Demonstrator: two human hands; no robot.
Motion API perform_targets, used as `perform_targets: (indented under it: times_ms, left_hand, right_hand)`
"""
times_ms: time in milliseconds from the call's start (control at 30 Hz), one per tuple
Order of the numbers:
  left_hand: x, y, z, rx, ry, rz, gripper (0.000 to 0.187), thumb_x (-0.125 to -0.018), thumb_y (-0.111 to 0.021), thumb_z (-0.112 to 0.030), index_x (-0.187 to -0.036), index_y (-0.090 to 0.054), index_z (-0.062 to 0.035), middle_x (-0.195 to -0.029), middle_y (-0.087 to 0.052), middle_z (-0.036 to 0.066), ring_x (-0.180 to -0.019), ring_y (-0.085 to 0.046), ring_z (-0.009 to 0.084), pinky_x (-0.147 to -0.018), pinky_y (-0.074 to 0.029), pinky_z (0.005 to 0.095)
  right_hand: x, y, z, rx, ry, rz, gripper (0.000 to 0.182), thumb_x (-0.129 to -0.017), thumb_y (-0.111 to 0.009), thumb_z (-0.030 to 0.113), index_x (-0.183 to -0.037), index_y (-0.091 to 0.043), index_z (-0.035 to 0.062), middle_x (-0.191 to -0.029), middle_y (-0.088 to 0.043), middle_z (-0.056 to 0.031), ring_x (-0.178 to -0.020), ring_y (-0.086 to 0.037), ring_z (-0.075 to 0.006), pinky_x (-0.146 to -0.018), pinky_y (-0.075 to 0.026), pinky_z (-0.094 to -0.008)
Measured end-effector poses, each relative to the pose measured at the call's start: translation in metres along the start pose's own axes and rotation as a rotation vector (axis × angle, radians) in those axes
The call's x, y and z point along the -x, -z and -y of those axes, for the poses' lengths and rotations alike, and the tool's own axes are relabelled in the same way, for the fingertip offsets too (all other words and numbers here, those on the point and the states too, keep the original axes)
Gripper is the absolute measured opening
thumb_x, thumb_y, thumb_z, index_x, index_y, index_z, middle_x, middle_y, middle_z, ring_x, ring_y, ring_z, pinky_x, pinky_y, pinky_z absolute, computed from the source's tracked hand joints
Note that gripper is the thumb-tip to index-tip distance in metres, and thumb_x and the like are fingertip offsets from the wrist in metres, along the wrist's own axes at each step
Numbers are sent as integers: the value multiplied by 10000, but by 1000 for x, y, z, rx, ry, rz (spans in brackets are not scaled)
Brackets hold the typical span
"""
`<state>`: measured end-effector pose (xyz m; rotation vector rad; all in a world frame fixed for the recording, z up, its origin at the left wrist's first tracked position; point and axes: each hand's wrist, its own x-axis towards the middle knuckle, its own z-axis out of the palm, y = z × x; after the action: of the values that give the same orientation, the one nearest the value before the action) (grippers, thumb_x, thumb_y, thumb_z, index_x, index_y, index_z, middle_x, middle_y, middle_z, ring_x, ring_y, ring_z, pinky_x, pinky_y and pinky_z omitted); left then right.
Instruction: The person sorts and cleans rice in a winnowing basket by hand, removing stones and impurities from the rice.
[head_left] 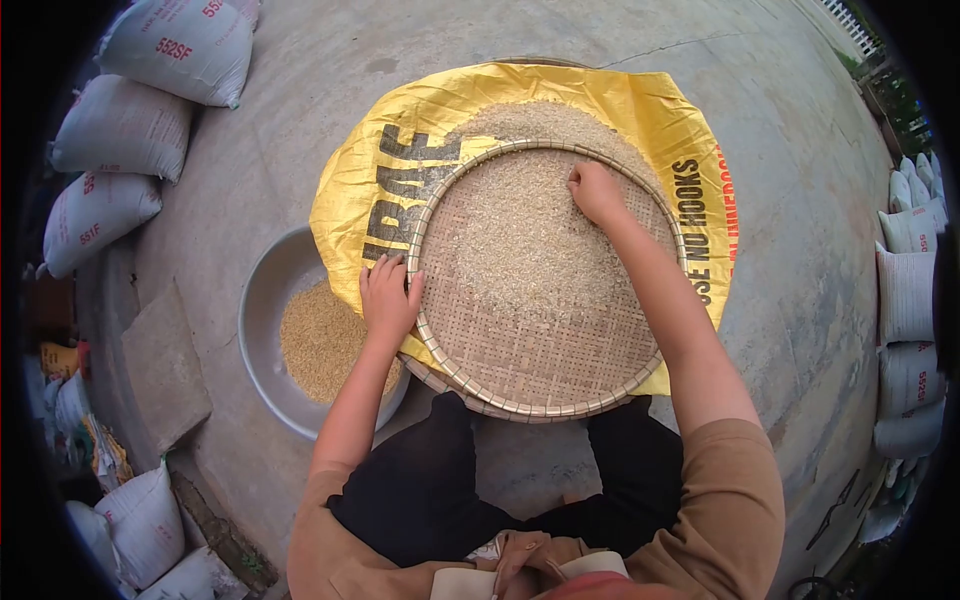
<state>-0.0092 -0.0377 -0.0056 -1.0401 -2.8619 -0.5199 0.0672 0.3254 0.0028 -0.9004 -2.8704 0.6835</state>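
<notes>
A round woven bamboo tray (545, 355) with a bound rim lies in front of me, over a yellow woven sack (350, 190). Pale grain (530, 235) is spread across the tray's middle and upper part. At the left rim rests my left hand (390, 300), fingers stretched out over the sack and thumb by the rim. My right hand (597, 192) is closed low over the grain at the upper right; whatever its fingers hold is hidden. More pale grain (560, 118) lies on the sack beyond the tray.
Left of the tray stands a metal basin (262, 375) holding golden-brown grain (322, 340). Filled white sacks (190, 45) are stacked at the left, and others (908, 295) at the right. A flat slab (165, 365) lies on the concrete floor (800, 190).
</notes>
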Motion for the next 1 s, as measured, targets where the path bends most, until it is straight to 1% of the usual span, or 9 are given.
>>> perform_targets:
  times_ms: [500,600,667,700,767,833,900,933,1000]
  left_hand:
    - [0,-2,1,11,-18,-31,359,-869,-521,-343,-977,-615,-14,-1162,-580,126,-1188,-455,295,-1049,-226,478]
    - [1,-1,1,-5,-13,-14,364,-867,-523,-345,-976,-614,-9,-1167,-578,131,-1188,-454,298,-1049,-226,478]
    - [1,-1,1,-1,-19,-19,360,-867,-525,-340,-974,-614,-8,-1170,-577,135,-1186,-454,301,-1049,-226,479]
    - [1,-1,1,-3,-8,-23,360,-867,-525,-340,-974,-614,-8,-1170,-577,135,-1186,-454,301,-1049,-226,479]
    - [0,1,0,16,-11,-7,357,-867,-528,-338,-971,-614,-7,-1167,-577,141,-1185,-454,304,-1048,-227,485]
    - [2,-1,1,11,-5,-17,356,-867,-528,-338,-971,-613,-8,-1164,-579,142,-1184,-455,304,-1046,-229,488]
    - [1,1,1,16,-25,-19,356,-864,-532,-339,-980,-610,-12,-1158,-580,145,-1184,-456,298,-1042,-233,495]
    - [-1,6,-1,0,-13,-30,356,-864,-532,-339,-980,-610,-12,-1158,-580,145,-1184,-456,298,-1042,-233,495]
    - [-3,18,-7,52,12,90,355,-858,-537,-336,-991,-608,-14,-1159,-579,145,-1184,-458,292,-1042,-235,491]
  right_hand:
    - [1,6,8,-6,5,66,171,-864,-552,163,-952,-562,17,-1035,-553,-172,-983,-548,-331,-818,-451,-422]
    - [-2,11,13,-56,18,-34,179,-851,-574,182,-920,-576,17,-992,-590,-173,-944,-566,-338,-808,-455,-416]
    - [-3,15,31,-176,18,55,179,-814,-621,186,-831,-607,8,-848,-640,-146,-801,-619,-286,-715,-491,-372]
    - [-3,16,43,-174,28,61,179,-814,-621,186,-831,-607,8,-848,-640,-146,-801,-619,-286,-715,-491,-372]
    - [7,16,83,-494,81,319,173,-771,-666,166,-756,-629,-3,-714,-648,-105,-657,-625,-201,-605,-500,-315]
    - [18,2,129,-612,192,383,149,-748,-678,132,-741,-641,-13,-694,-642,-81,-626,-612,-135,-555,-494,-278]
    - [46,8,185,-813,253,521,154,-750,-681,137,-785,-646,-9,-717,-647,-88,-646,-611,-142,-594,-498,-276]
    - [59,9,207,-880,343,583,148,-782,-670,126,-818,-627,-11,-726,-628,-56,-647,-582,-105,-579,-474,-242]
    - [71,8,224,-948,448,653,144,-814,-660,115,-852,-608,-13,-735,-610,-23,-649,-553,-68,-564,-451,-208]
